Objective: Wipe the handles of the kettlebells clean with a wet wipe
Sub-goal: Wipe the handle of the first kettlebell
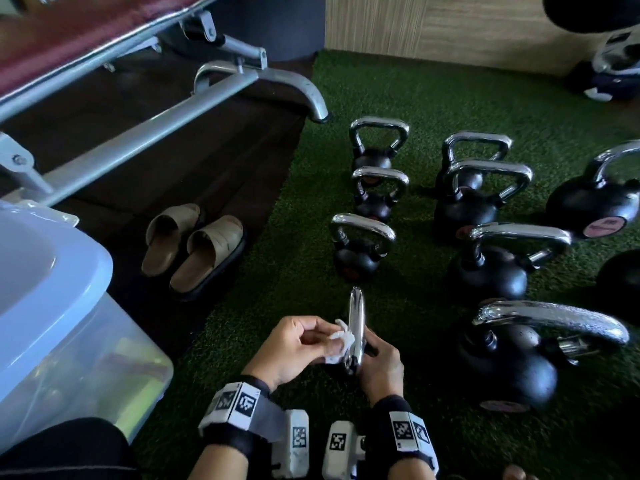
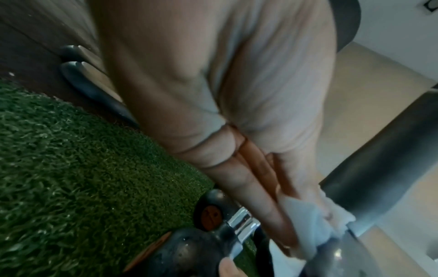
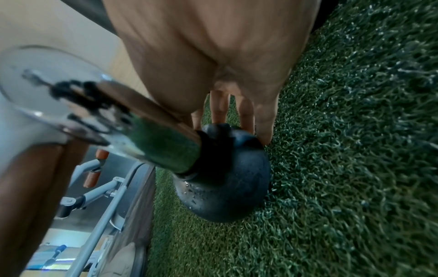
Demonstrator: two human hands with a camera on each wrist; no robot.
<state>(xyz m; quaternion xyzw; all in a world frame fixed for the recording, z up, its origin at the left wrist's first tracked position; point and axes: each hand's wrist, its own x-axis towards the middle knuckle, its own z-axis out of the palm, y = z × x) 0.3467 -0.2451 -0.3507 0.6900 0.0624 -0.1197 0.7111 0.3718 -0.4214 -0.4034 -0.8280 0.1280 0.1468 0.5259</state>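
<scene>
A small black kettlebell (image 3: 222, 178) stands on the green turf right in front of me, its chrome handle (image 1: 356, 323) seen edge-on. My left hand (image 1: 322, 342) pinches a crumpled white wet wipe (image 1: 341, 332) against the left side of that handle. In the left wrist view the wipe (image 2: 305, 211) is bunched under the fingers (image 2: 251, 180) at the handle's leg. My right hand (image 1: 379, 358) grips the kettlebell from the right, below the handle, its fingertips (image 3: 246, 112) on the black ball. Water drops sit on the ball.
Several more chrome-handled kettlebells (image 1: 363, 247) stand in two rows ahead and to the right (image 1: 509, 362). A pair of tan sandals (image 1: 194, 247) lies on dark flooring to the left, near a weight bench frame (image 1: 166, 112). A clear bin with a blue lid (image 1: 52, 299) is near left.
</scene>
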